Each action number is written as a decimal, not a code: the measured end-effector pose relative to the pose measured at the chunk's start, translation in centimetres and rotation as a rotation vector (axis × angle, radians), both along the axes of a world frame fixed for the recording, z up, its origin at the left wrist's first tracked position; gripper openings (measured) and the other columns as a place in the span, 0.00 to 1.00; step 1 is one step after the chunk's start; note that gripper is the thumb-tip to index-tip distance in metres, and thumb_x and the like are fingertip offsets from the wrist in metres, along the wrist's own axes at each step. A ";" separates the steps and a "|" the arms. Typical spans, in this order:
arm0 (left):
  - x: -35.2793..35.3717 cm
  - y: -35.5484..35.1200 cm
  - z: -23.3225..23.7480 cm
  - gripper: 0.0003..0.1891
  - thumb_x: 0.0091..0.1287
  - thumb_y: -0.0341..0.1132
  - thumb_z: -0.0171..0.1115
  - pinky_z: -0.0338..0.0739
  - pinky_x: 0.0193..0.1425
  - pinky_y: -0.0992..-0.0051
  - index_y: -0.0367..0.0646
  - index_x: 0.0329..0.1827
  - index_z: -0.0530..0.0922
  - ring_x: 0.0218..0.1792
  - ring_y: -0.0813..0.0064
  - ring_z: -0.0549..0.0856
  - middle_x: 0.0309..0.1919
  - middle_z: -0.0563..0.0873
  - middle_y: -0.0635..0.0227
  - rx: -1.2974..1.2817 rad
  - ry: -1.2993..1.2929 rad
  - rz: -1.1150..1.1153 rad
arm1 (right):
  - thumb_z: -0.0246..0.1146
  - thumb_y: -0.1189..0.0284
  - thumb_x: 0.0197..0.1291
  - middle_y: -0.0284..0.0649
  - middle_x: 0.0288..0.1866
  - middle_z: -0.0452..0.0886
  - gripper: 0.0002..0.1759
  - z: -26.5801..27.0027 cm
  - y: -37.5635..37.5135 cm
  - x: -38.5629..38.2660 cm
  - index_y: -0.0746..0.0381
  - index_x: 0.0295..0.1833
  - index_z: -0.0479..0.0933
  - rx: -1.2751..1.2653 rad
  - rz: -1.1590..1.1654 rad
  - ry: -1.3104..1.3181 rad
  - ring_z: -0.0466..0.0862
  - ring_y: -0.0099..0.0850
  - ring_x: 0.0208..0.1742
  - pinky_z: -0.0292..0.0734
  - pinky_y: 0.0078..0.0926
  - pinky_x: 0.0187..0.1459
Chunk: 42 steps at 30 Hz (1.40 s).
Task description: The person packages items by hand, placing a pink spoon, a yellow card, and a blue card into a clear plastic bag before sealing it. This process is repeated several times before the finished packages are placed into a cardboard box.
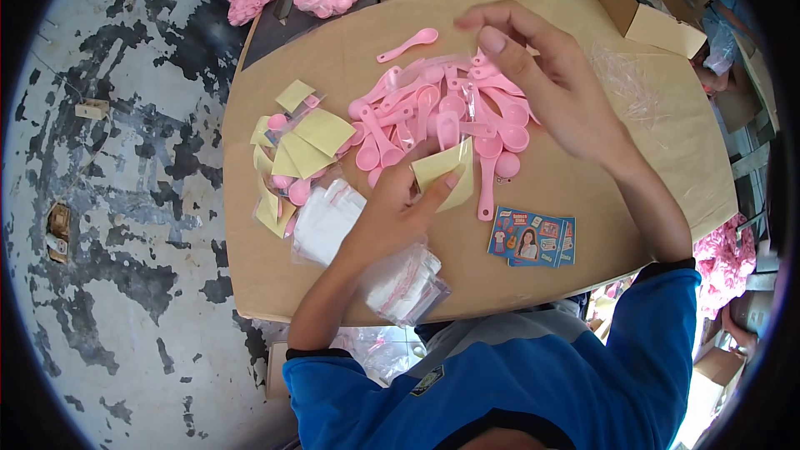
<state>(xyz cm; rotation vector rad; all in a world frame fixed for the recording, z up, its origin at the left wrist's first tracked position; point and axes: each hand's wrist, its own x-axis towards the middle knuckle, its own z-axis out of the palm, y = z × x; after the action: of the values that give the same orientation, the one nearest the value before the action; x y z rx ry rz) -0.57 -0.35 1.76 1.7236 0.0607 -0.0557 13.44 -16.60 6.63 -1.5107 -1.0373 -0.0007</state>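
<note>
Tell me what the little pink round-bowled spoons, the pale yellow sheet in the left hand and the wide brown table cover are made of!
The pink spoons look like smooth, slightly shiny plastic, all one even colour. The yellow sheet seems to be dull paper or thin card, flat with straight edges. The brown cover is probably matt paper, with faint creases.

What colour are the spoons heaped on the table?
The spoons are light pink, showing best in the head view.
</note>
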 end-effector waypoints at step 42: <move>1.5 2.4 -1.9 0.18 0.79 0.36 0.39 0.80 0.53 0.71 0.35 0.66 0.66 0.46 0.69 0.86 0.55 0.81 0.52 -0.351 -0.067 0.096 | 0.53 0.80 0.59 0.37 0.36 0.80 0.07 2.4 -11.3 13.2 0.65 0.39 0.77 -0.308 0.680 0.224 0.80 0.25 0.34 0.75 0.22 0.37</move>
<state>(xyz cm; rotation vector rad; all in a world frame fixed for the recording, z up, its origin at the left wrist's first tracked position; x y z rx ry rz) 0.89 2.09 -0.17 1.3690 0.0791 0.0600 26.69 -27.87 9.00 -1.3160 -1.3598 0.8176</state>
